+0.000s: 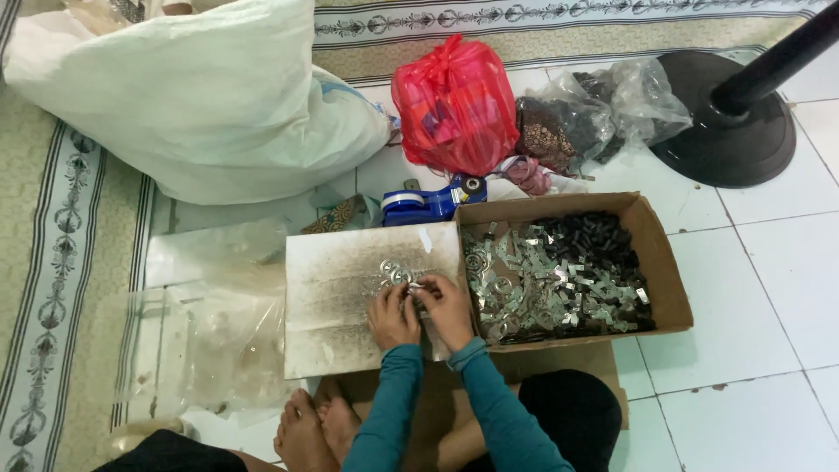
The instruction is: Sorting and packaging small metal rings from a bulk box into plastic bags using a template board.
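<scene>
A person's left hand (392,316) and right hand (445,308) meet over a grimy white board (350,306), fingertips pinching a small metal piece (414,288) together. More metal pieces fill the cardboard box (662,262) just right.

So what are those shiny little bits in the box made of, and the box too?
The small parts in the box look like thin metal with a bright silvery finish, since they glint; the dark pieces beside them could be plastic or rubber, too small to tell. The box looks like plain brown cardboard, matte, with folded flaps. Both hands, left hand and right hand, pinch similar shiny bits.
</scene>
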